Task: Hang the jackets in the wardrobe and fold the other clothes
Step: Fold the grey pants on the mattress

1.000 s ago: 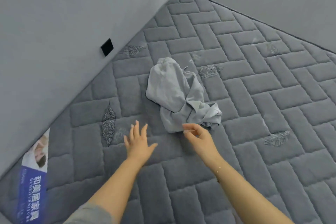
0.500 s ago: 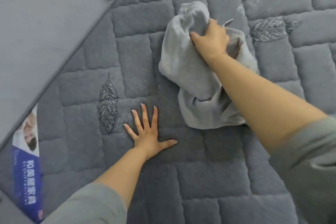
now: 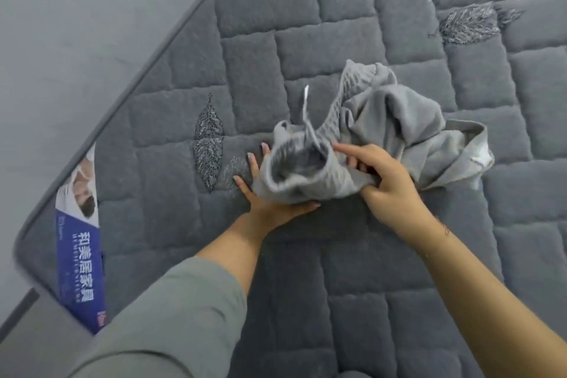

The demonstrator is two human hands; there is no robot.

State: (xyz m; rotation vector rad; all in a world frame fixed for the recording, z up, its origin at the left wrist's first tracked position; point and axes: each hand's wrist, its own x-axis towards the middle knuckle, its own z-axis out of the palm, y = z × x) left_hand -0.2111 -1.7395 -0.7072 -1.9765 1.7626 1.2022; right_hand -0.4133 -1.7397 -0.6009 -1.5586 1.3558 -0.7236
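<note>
Grey knit fabric, a crumpled garment with a ribbed waistband and a pale drawstring, which reads as a pair of sweatpants, lies bunched on the quilted grey mattress just ahead of both hands. Its bulk trails away up and to the right of the hands, so the long axis runs from the waistband opening nearest the person out toward the far right, where a lighter hem edge shows. The left hand lies under the left side of the waistband with fingers spread almost straight, pressing or supporting rather than clasping. The right hand has fingers curled into the cloth at the right side of the waistband and pinches it. Both hands are equally near the waistband; the legs lie nearer the right arm. No containers are in view. Judging from this, spreading the garment flat comes first, pulling the waistband toward the person.
</note>
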